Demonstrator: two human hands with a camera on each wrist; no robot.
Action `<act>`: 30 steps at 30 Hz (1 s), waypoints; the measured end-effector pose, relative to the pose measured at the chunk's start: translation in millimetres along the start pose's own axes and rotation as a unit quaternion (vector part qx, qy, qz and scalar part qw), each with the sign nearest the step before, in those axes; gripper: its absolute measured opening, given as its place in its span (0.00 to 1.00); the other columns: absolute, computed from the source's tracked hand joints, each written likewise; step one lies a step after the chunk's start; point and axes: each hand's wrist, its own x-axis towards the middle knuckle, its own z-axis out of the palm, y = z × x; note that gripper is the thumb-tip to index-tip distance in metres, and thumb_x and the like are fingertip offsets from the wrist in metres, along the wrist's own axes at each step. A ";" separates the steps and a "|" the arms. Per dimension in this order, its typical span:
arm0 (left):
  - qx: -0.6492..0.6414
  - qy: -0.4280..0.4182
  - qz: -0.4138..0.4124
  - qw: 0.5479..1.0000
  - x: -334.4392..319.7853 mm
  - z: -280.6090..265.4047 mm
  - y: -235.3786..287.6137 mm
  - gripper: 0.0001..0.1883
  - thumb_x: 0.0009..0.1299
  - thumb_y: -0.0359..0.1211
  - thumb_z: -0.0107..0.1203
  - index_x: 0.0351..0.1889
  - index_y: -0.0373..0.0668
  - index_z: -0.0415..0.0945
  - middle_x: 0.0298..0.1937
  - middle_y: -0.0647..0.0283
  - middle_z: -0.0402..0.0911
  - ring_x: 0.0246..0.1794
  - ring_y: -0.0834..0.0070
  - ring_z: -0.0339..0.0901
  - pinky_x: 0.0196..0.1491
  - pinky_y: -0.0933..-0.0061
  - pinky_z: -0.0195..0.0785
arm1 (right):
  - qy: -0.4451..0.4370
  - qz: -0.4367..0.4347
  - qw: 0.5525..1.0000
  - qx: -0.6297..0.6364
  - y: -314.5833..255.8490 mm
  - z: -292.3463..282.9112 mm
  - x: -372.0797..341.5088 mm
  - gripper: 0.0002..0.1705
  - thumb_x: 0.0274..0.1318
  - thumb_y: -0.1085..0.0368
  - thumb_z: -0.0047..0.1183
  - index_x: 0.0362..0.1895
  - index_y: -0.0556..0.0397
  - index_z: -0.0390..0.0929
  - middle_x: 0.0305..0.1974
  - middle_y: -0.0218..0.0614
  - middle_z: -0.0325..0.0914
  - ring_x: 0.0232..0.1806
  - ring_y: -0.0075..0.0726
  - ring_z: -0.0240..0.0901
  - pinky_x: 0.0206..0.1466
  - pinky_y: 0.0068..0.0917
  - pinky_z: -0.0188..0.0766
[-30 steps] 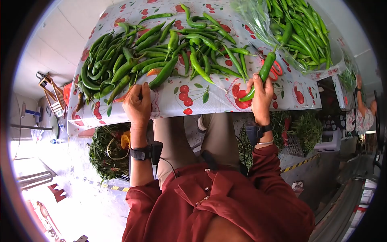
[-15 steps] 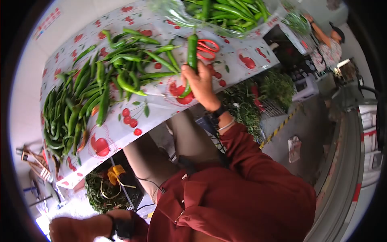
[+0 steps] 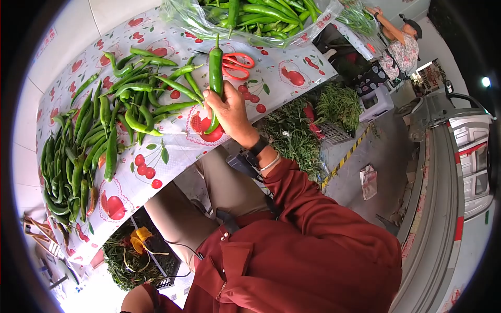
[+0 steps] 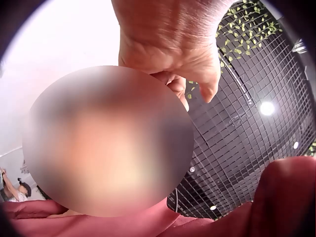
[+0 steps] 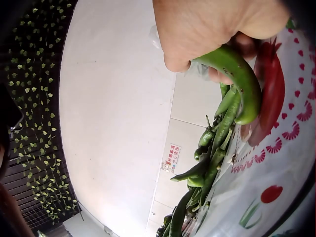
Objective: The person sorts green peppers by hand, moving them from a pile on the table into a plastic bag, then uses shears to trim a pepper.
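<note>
My right hand (image 3: 233, 113) grips a long green chili pepper (image 3: 215, 67) over the cherry-print tablecloth, its stem pointing to the far side. The pepper's curved lower end (image 5: 249, 96) shows below the fingers in the right wrist view. Off the table, my left hand (image 4: 170, 47) is raised near the head; a blurred oval covers part of its fingers, and I cannot tell whether they hold anything. In the head view only the left forearm (image 3: 138, 300) appears, at the bottom. A heap of green peppers (image 3: 78, 151) lies on the table's left side.
Red-handled scissors (image 3: 238, 66) lie just right of the held pepper. At the far side sits a clear plastic bag (image 3: 193, 26) of green peppers. Beneath the tablecloth (image 3: 172, 172) stand crates of leafy greens (image 3: 292, 135). Another person (image 3: 402, 49) is at the far right.
My left hand has left the table's front edge and risen out of the head view. The view has turned right. My right hand still holds the same pepper.
</note>
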 end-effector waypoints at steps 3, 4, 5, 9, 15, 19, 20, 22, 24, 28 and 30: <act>-0.009 -0.003 -0.004 1.000 5.1 -1.3 -4.2 0.25 0.69 0.48 0.42 0.42 0.29 0.64 0.45 0.49 0.69 0.48 0.65 0.66 0.57 0.64 0.54 | 0.005 -0.002 1.000 0.008 -1.9 1.1 -0.9 0.07 0.58 0.68 0.50 0.31 0.56 0.66 0.20 0.30 0.69 0.17 0.20 0.65 0.20 0.20 0.62; -0.012 -0.003 -0.003 1.000 6.0 -1.7 -5.1 0.24 0.70 0.47 0.42 0.42 0.30 0.64 0.45 0.49 0.70 0.47 0.66 0.66 0.56 0.64 0.54 | 0.006 -0.004 1.000 0.024 -2.3 1.6 -0.7 0.10 0.57 0.68 0.51 0.28 0.57 0.64 0.18 0.30 0.68 0.16 0.20 0.65 0.18 0.21 0.62; -0.014 -0.006 -0.004 1.000 6.5 -0.7 -5.3 0.24 0.70 0.47 0.42 0.41 0.30 0.65 0.45 0.49 0.70 0.47 0.66 0.66 0.56 0.64 0.55 | 0.007 -0.007 1.000 0.011 -2.9 1.5 -0.7 0.10 0.57 0.68 0.51 0.28 0.56 0.63 0.19 0.30 0.67 0.16 0.20 0.65 0.18 0.21 0.62; -0.023 -0.008 -0.007 1.000 7.9 -1.5 -9.6 0.22 0.70 0.46 0.41 0.40 0.31 0.65 0.43 0.51 0.71 0.44 0.68 0.67 0.54 0.66 0.56 | 0.010 -0.004 1.000 0.024 -0.8 1.4 0.1 0.10 0.57 0.68 0.51 0.28 0.57 0.63 0.18 0.30 0.67 0.16 0.20 0.65 0.18 0.21 0.62; -0.033 -0.008 -0.010 0.999 10.8 -0.8 -16.2 0.20 0.71 0.45 0.41 0.37 0.34 0.66 0.41 0.54 0.72 0.41 0.71 0.68 0.51 0.68 0.57 | 0.018 -0.014 1.000 -0.012 0.1 1.5 0.5 0.10 0.57 0.68 0.51 0.28 0.57 0.64 0.18 0.30 0.68 0.15 0.20 0.65 0.18 0.21 0.62; -0.044 -0.009 -0.009 0.999 13.7 -0.9 -19.6 0.19 0.71 0.44 0.41 0.36 0.35 0.67 0.40 0.55 0.73 0.39 0.73 0.68 0.49 0.69 0.59 | 0.003 -0.002 1.000 0.019 -1.1 0.8 -0.6 0.07 0.57 0.69 0.50 0.31 0.56 0.65 0.19 0.31 0.69 0.16 0.20 0.65 0.19 0.20 0.62; -0.046 -0.007 -0.007 0.999 13.8 -0.7 -20.5 0.18 0.71 0.44 0.41 0.36 0.35 0.67 0.39 0.56 0.73 0.38 0.73 0.68 0.48 0.70 0.59 | -0.003 -0.005 1.000 0.001 -1.5 0.3 -0.7 0.06 0.57 0.69 0.50 0.35 0.56 0.67 0.21 0.30 0.69 0.17 0.21 0.64 0.21 0.19 0.63; -0.048 -0.004 -0.002 0.999 15.0 -1.1 -21.3 0.18 0.71 0.44 0.40 0.35 0.36 0.67 0.39 0.57 0.73 0.37 0.74 0.69 0.47 0.70 0.59 | 0.005 -0.009 1.000 0.006 -0.9 2.6 -0.1 0.07 0.57 0.68 0.51 0.32 0.56 0.66 0.19 0.29 0.68 0.16 0.20 0.64 0.19 0.20 0.61; -0.049 0.001 0.005 0.999 15.3 -0.4 -20.2 0.17 0.72 0.43 0.40 0.34 0.37 0.67 0.38 0.57 0.74 0.36 0.75 0.69 0.46 0.71 0.60 | 0.011 -0.011 1.000 0.013 -1.0 2.0 -0.2 0.09 0.57 0.67 0.51 0.28 0.56 0.65 0.17 0.27 0.67 0.15 0.19 0.63 0.17 0.21 0.60; -0.036 0.053 0.028 0.998 14.3 0.8 -14.3 0.17 0.72 0.43 0.40 0.32 0.38 0.68 0.37 0.59 0.75 0.34 0.77 0.70 0.44 0.73 0.61 | 0.014 0.008 0.996 0.083 10.7 -0.1 -0.6 0.06 0.59 0.65 0.51 0.30 0.50 0.69 0.18 0.21 0.64 0.16 0.14 0.57 0.17 0.17 0.54; -0.033 0.135 0.069 0.988 9.7 -0.2 -11.8 0.16 0.72 0.42 0.40 0.32 0.39 0.68 0.36 0.60 0.75 0.33 0.78 0.70 0.43 0.73 0.62 | 0.016 0.000 1.000 0.019 0.6 -0.7 -3.2 0.05 0.60 0.65 0.51 0.32 0.50 0.71 0.19 0.20 0.65 0.16 0.13 0.57 0.18 0.17 0.54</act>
